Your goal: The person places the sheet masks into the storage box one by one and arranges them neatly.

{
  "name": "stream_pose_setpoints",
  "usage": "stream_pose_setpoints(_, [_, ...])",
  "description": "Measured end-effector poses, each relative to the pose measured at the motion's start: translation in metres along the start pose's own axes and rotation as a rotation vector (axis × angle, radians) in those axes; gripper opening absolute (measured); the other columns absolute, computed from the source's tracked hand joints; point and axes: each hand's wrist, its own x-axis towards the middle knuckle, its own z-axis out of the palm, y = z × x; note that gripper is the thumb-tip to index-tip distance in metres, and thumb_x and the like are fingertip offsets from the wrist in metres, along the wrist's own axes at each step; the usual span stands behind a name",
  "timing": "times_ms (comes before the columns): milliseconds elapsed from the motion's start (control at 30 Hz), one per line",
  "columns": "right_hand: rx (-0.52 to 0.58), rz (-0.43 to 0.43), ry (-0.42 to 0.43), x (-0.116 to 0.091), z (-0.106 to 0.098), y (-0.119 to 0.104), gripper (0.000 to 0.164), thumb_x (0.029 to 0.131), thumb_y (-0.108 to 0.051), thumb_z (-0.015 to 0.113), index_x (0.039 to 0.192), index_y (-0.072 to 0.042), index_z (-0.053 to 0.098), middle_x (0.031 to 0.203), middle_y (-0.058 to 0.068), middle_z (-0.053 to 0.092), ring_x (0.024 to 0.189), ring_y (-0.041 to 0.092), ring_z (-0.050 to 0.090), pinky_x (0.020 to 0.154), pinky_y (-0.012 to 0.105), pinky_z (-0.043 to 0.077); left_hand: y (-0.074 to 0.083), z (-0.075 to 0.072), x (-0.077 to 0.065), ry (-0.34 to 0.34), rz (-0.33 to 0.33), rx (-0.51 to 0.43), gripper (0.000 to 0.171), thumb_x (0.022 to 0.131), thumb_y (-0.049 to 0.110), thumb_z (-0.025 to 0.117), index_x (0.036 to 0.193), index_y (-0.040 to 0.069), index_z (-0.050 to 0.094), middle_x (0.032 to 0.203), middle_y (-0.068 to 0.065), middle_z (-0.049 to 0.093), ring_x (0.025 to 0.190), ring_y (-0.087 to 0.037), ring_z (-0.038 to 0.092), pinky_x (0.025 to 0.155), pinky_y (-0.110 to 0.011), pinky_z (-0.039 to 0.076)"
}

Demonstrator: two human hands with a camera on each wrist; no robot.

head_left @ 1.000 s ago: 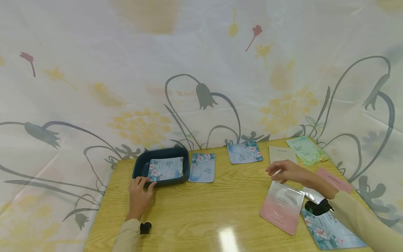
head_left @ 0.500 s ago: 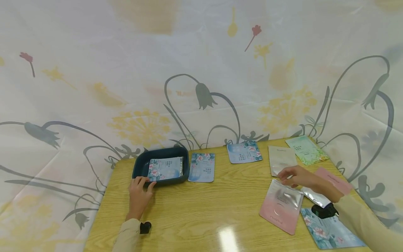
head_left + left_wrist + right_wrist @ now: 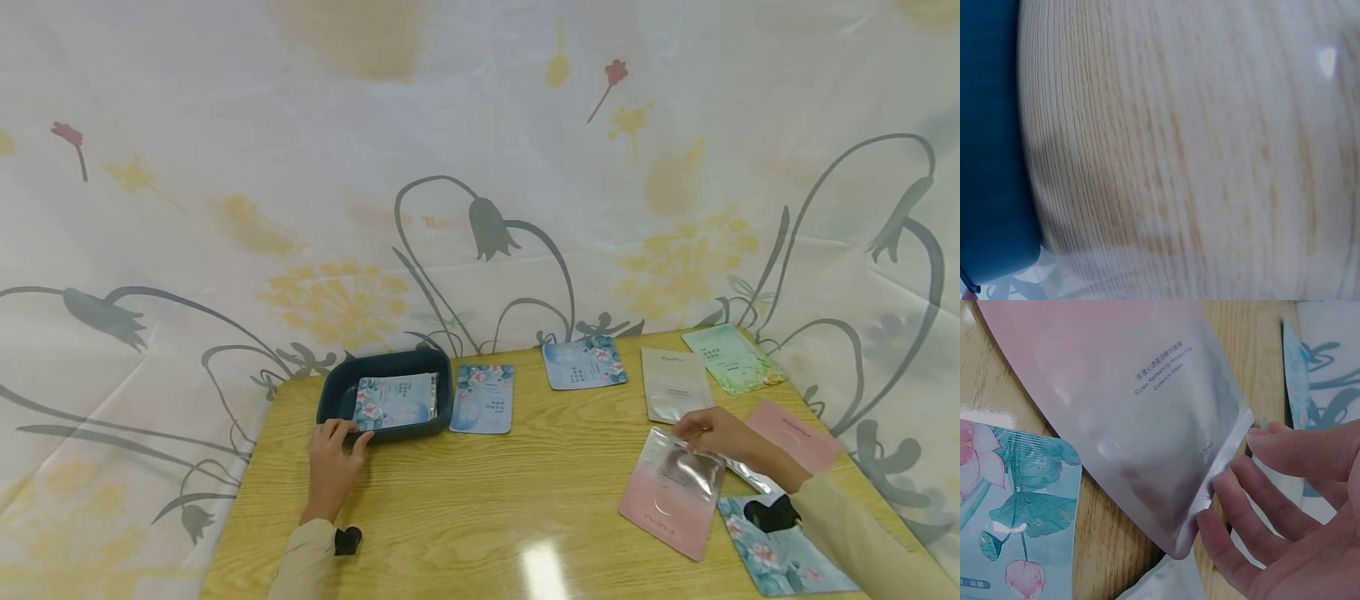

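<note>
My left hand holds the near-left rim of a dark blue tray, fingers bent over the edge. In the left wrist view the tray's side wall fills the left edge, with only a bit of fingertip showing. Inside the tray lies a blue floral face mask packet. My right hand is at the top edge of a pink-and-silver mask packet. In the right wrist view its loosely bent fingertips touch the packet's silver seal, while the thumb is beside the corner.
Blue floral packets lie right of the tray and at the back. A beige packet, a green one and a pink one are at the right. Another blue packet lies under the right forearm. A patterned cloth hangs behind.
My right hand has come down and slightly right to the top edge of the pink-and-silver mask packet, uncovering the beige packet. My left hand and the tray have stayed in place.
</note>
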Motion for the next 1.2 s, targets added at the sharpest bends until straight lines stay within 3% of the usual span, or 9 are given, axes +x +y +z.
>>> stream_pose_setpoints(333, [-0.067, -0.021, 0.095, 0.005, 0.010, 0.007, 0.025, 0.068, 0.009, 0.068, 0.093, 0.008, 0.066, 0.093, 0.017, 0.066, 0.086, 0.027, 0.062, 0.061, 0.030, 0.050, -0.003, 0.001, -0.001, -0.023, -0.010, -0.017, 0.023, 0.071, 0.006, 0.081, 0.079, 0.003, 0.060, 0.083, -0.011, 0.053, 0.075, -0.029, 0.043, 0.073, -0.049, 0.036])
stream_pose_setpoints(600, [-0.264, -0.114, 0.123, 0.009, 0.021, 0.009, 0.026, 0.058, 0.017, 0.058, 0.074, -0.003, 0.061, 0.068, 0.002, 0.056, 0.060, 0.013, 0.045, 0.050, 0.026, 0.040, -0.003, 0.001, -0.002, -0.011, 0.001, -0.011, 0.023, 0.069, 0.006, 0.082, 0.079, 0.002, 0.061, 0.083, -0.012, 0.053, 0.074, -0.029, 0.043, 0.072, -0.050, 0.036])
stream_pose_setpoints(800, [-0.313, -0.146, 0.137, 0.007, 0.025, 0.005, 0.020, 0.060, 0.016, 0.057, 0.068, -0.003, 0.060, 0.061, 0.000, 0.053, 0.055, 0.010, 0.043, 0.049, 0.025, 0.040, -0.003, 0.001, -0.003, -0.002, 0.008, -0.010, 0.023, 0.069, 0.006, 0.083, 0.079, 0.000, 0.062, 0.082, -0.013, 0.053, 0.073, -0.031, 0.043, 0.071, -0.048, 0.037])
stream_pose_setpoints(1000, [-0.371, -0.107, 0.160, 0.002, 0.030, -0.004, 0.021, 0.065, 0.014, 0.054, 0.066, -0.007, 0.059, 0.055, -0.003, 0.047, 0.049, 0.011, 0.043, 0.047, 0.026, 0.038, -0.002, 0.001, -0.002, 0.001, 0.024, -0.010, 0.024, 0.068, 0.005, 0.083, 0.078, 0.000, 0.062, 0.081, -0.016, 0.054, 0.073, -0.029, 0.043, 0.071, -0.048, 0.036])
stream_pose_setpoints(1200, [-0.378, -0.133, 0.128, 0.001, 0.026, -0.023, 0.027, 0.070, 0.016, 0.049, 0.070, -0.004, 0.067, 0.068, 0.003, 0.061, 0.059, 0.014, 0.047, 0.054, 0.029, 0.041, -0.002, 0.000, -0.001, -0.013, 0.007, -0.017, 0.023, 0.069, 0.006, 0.082, 0.080, 0.000, 0.062, 0.083, -0.015, 0.053, 0.074, -0.029, 0.042, 0.073, -0.048, 0.036])
